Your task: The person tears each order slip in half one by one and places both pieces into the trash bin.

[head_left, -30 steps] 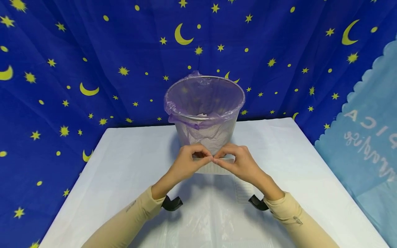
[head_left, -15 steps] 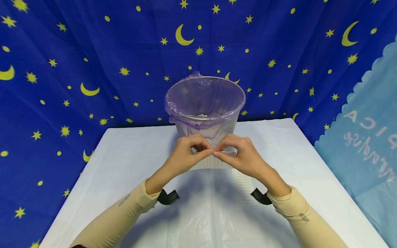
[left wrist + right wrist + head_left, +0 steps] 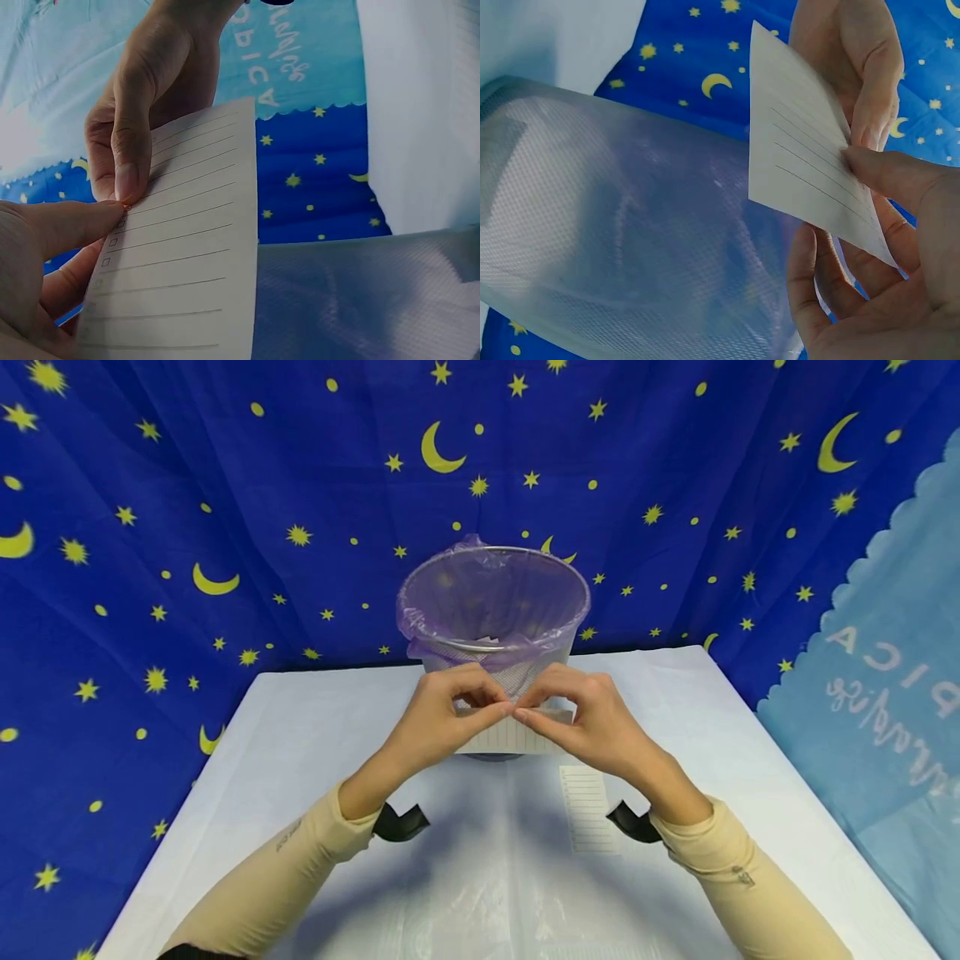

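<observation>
A lined paper sheet with small checkboxes (image 3: pixel 180 247) hangs between my two hands, in front of the mesh bin. My left hand (image 3: pixel 442 718) pinches its top edge near the middle between thumb and fingers. Right beside it, my right hand (image 3: pixel 592 718) pinches the same edge, thumb tips almost together. The sheet (image 3: pixel 802 142) looks whole along the edge that shows in the right wrist view. Behind the hands stands the bin (image 3: pixel 558 653), lined with a purple plastic bag (image 3: pixel 495 593); small white paper pieces (image 3: pixel 487 641) lie inside it.
A second lined paper slip (image 3: pixel 588 810) lies on the white-covered table (image 3: pixel 495 877), near my right wrist. A blue curtain with stars and moons (image 3: pixel 337 485) hangs behind the table. A light blue cloth (image 3: pixel 900 693) hangs at the right.
Both hands have risen and moved forward toward the bin with the sheet pinched between them. The slip on the table now shows fully.
</observation>
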The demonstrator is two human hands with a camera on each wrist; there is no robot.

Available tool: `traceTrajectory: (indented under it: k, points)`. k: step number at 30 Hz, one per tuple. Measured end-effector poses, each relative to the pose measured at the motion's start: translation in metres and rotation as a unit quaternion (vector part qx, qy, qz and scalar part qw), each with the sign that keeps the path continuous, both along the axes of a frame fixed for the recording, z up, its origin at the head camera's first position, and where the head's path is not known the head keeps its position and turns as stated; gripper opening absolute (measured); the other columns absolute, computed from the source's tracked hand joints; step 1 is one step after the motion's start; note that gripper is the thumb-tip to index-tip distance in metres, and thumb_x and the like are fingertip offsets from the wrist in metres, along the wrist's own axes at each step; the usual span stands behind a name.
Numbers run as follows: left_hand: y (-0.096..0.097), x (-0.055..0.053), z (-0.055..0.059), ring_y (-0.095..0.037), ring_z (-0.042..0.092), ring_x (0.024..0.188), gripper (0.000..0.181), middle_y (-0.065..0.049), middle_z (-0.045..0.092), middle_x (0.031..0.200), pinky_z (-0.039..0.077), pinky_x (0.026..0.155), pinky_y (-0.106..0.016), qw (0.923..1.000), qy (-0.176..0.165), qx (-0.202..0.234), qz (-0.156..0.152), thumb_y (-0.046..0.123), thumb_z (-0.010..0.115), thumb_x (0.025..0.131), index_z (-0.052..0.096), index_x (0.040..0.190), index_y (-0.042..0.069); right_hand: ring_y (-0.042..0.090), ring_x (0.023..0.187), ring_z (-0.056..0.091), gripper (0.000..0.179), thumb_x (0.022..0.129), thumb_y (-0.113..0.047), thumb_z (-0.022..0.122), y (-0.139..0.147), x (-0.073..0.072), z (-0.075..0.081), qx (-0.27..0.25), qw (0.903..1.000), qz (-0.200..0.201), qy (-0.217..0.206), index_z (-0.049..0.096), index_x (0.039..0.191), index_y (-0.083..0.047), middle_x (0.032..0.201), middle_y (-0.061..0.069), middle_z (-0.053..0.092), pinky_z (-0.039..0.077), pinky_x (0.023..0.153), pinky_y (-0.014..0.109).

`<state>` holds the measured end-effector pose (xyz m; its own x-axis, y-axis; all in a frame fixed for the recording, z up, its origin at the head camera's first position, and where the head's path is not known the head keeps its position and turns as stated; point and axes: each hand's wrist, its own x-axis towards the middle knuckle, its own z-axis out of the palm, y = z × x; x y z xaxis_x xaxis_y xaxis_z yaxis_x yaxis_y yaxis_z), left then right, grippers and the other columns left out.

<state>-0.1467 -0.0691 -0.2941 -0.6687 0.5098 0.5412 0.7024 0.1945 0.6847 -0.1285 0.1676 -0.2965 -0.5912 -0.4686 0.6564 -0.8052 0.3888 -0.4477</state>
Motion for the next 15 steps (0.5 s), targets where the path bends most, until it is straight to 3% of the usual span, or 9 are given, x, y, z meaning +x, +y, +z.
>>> traceTrajectory:
  k: [5,15]
  points:
    - [0.0,-0.002,0.012,-0.011,0.067,0.08,0.003,0.002,0.07,0.089,0.059,0.076,-0.031,0.9999,0.009,0.005,-0.011,0.014,0.078,0.097,0.08,0.095,0.012,0.009,0.089,0.07,0.006,0.095,-0.012,0.08,0.0,0.0,0.013,-0.006,1.0,0.004,0.003,0.079,0.099,-0.017,0.093,-0.008,0.076,0.057,0.079,0.029]
    - [0.0,-0.005,0.023,-0.011,0.067,0.081,0.003,0.004,0.071,0.09,0.058,0.077,-0.031,0.9997,0.018,0.004,-0.014,0.014,0.077,0.098,0.08,0.096,0.013,0.01,0.09,0.07,0.005,0.095,-0.012,0.08,0.001,0.0,0.029,-0.001,0.9999,0.001,0.013,0.08,0.1,-0.014,0.093,-0.006,0.076,0.058,0.08,0.031]
